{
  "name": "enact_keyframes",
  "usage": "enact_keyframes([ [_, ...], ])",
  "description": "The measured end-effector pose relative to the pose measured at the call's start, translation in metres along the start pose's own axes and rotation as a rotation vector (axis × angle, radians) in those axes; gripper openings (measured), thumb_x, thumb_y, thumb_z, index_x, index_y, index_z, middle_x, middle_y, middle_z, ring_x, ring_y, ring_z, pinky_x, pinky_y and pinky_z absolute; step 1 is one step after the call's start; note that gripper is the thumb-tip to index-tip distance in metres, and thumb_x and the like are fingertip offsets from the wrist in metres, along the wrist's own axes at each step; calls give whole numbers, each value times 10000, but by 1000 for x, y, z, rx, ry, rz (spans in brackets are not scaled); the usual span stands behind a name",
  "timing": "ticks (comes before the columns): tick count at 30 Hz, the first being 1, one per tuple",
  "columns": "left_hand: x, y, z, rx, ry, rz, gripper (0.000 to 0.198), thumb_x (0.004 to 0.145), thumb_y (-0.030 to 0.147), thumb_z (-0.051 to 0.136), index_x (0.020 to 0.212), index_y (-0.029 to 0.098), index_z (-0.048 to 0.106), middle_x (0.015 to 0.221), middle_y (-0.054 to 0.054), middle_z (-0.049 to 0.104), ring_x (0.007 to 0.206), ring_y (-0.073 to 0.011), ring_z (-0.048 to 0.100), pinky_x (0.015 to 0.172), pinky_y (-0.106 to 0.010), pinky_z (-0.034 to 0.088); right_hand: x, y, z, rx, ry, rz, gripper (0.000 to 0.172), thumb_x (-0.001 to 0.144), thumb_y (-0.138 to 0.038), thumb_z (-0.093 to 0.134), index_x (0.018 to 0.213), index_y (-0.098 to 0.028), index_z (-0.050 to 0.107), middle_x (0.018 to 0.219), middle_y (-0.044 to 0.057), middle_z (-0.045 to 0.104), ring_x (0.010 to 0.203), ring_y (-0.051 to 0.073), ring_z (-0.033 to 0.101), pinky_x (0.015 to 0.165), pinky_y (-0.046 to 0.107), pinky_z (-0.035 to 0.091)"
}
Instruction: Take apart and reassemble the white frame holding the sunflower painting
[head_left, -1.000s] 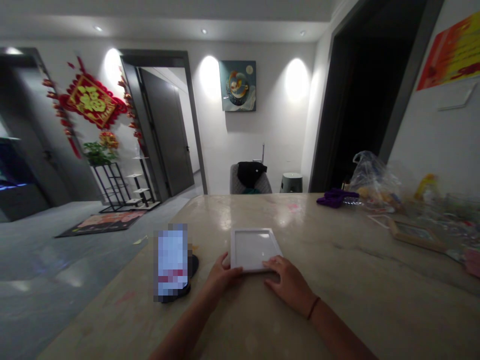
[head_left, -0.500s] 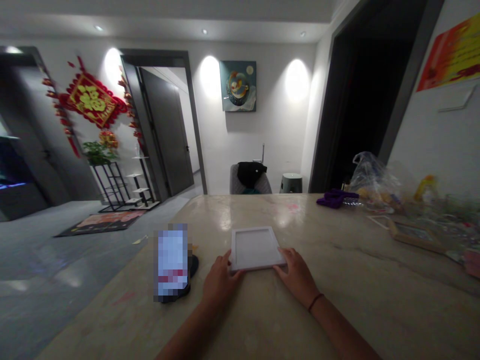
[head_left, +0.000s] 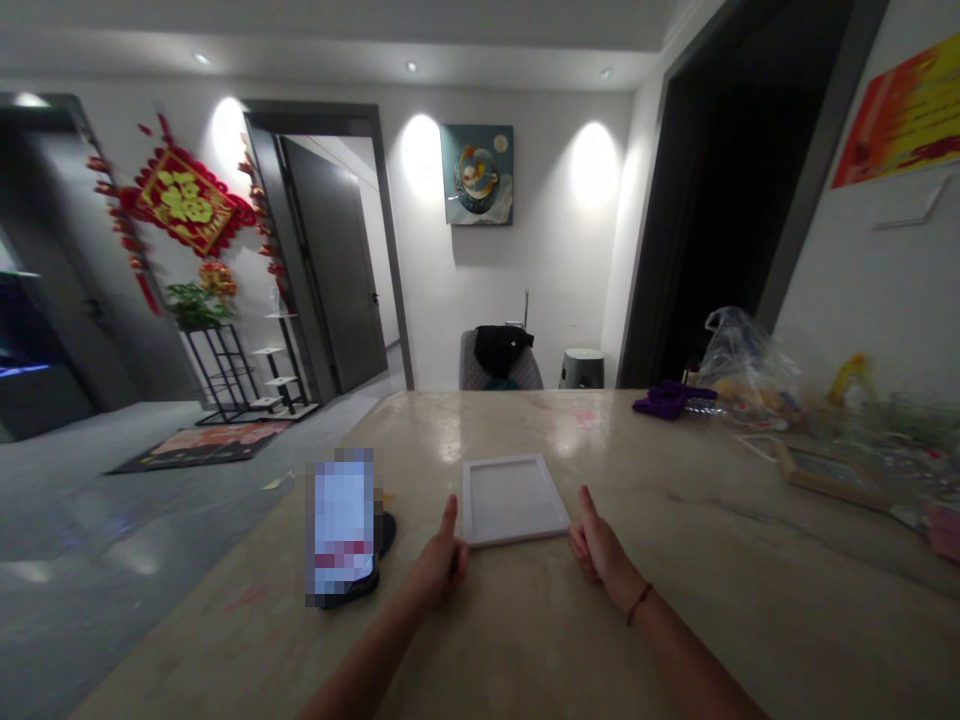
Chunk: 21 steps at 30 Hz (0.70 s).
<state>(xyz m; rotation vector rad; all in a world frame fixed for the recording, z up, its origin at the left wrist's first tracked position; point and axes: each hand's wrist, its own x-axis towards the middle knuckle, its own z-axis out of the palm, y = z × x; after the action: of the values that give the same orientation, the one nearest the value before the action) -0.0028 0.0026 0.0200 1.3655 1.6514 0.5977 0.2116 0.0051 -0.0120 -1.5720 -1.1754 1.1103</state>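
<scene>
A white square frame (head_left: 514, 500) with a raised rim and a plain inner panel lies flat on the marble-patterned table (head_left: 480, 630). Beside its near left corner is my left hand (head_left: 442, 560), fingers curled in and thumb pointing up, with nothing held. My right hand (head_left: 600, 550) makes the same thumb-up fist by the near right corner. Its curled fingers are very close to the frame's edge; I cannot tell whether they touch it.
Left of my left hand, a phone with a blurred-out screen (head_left: 343, 525) leans on a dark stand. Along the right side lie a purple cloth (head_left: 673, 398), a clear plastic bag (head_left: 750, 370) and a wooden frame (head_left: 829, 473). A grey chair (head_left: 469, 365) stands beyond the far edge.
Both hands have let go of the white frame's sides and drawn slightly outward. Their fingers have curled and their thumbs have risen. The frame stays in place.
</scene>
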Motion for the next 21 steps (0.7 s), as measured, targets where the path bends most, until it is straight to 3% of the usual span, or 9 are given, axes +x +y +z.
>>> enact_keyframes([
  [2,4,-2,0,74,116,102,852,720,682,-94,489,173,549,414,-8,449,429,-127,457,463,-249,332,1,2,-4,-99,140,-102,674,770,-670,51,298,-238,265,310,-30,281,310,95,307,442,250,317],
  [4,5,-4,1,178,234,173,760,791,629,39,801,155,633,601,-31,587,587,-149,555,548,-249,372,3,5,-7,-237,292,-191,669,792,-643,120,341,-233,396,393,19,462,417,131,457,540,265,371],
  [6,4,-5,3,321,312,168,570,815,558,240,1073,157,552,793,-47,637,735,-165,588,615,-249,381,6,9,-8,-396,376,-273,583,803,-592,257,463,-214,541,574,70,609,577,171,553,619,278,387],
  [7,3,-6,5,405,325,161,519,811,521,308,1118,161,521,852,-55,639,784,-173,590,634,-250,381,8,11,-7,-463,386,-313,509,799,-552,329,535,-204,591,672,88,646,657,186,574,654,283,390],
  [10,-2,-7,9,620,307,176,433,812,472,344,1015,170,579,903,-76,634,845,-194,584,656,-258,382,13,18,-1,-512,358,-398,318,758,-440,468,697,-189,654,881,99,669,838,207,581,758,294,394],
  [12,-3,-7,9,646,316,187,419,814,469,341,965,175,598,926,-84,629,864,-202,581,664,-264,383,15,20,2,-407,316,-393,291,731,-427,501,712,-180,654,891,97,673,868,210,587,774,294,410],
  [14,-3,-7,7,616,340,182,388,807,451,368,963,177,594,964,-83,624,881,-197,580,675,-260,383,13,18,4,-237,262,-332,299,710,-439,515,701,-166,634,830,99,679,807,209,613,705,291,451],
  [18,-4,-4,1,585,326,134,311,781,414,421,886,170,581,980,-76,629,869,-186,588,657,-248,379,4,7,2,158,162,-41,314,653,-368,581,863,-137,542,766,94,667,512,175,616,398,256,436],
  [21,-5,-2,0,574,291,119,275,761,391,445,855,164,567,957,-70,635,859,-187,590,648,-250,379,-2,-1,-1,345,86,31,355,635,-278,599,938,-145,472,711,52,651,430,144,588,362,240,437],
])
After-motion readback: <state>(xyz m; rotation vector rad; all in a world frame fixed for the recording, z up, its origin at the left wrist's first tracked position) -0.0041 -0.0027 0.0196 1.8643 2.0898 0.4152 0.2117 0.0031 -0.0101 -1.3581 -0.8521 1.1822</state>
